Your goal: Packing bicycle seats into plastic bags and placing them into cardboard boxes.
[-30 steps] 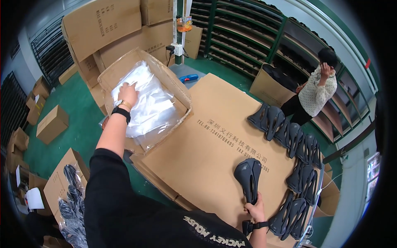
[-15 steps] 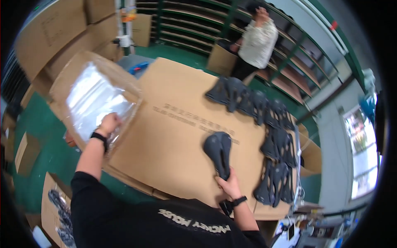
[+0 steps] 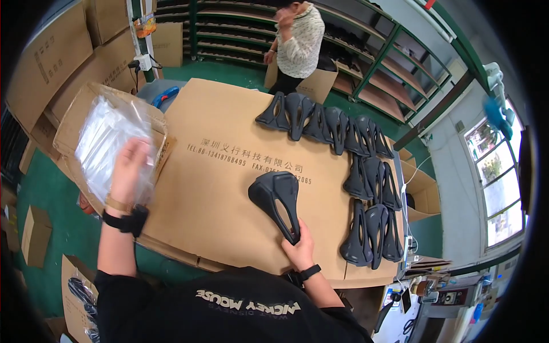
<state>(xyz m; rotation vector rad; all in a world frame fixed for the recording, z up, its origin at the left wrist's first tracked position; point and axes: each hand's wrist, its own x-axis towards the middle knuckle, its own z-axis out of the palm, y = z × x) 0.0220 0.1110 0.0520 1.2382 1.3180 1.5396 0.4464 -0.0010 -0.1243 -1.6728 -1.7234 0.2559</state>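
My right hand (image 3: 298,247) is closed round the narrow nose of a black bicycle saddle (image 3: 275,191), which has a long slot down its middle. The saddle is held over the cardboard-covered table (image 3: 217,217), its wide end pointing away from me. To the left, my left hand (image 3: 130,163) is over an open carton (image 3: 68,134) filled with clear plastic bags (image 3: 106,140). Its fingers, slightly blurred, are pinched on a clear bag (image 3: 143,117) that rises from the pile. More black saddles (image 3: 337,128) lie in rows along the table's far and right edges.
Large cartons (image 3: 48,63) are stacked at the left. A blue-handled tool (image 3: 166,96) lies beyond the table's far left corner. A person in a white patterned top (image 3: 303,43) stands behind the table, before green shelving (image 3: 394,68). An open carton (image 3: 420,191) stands at the right.
My left hand has moved up with a plastic bag lifting from the pile. The saddle in my right hand is still held. My view has shifted, and the person behind has raised an arm differently.
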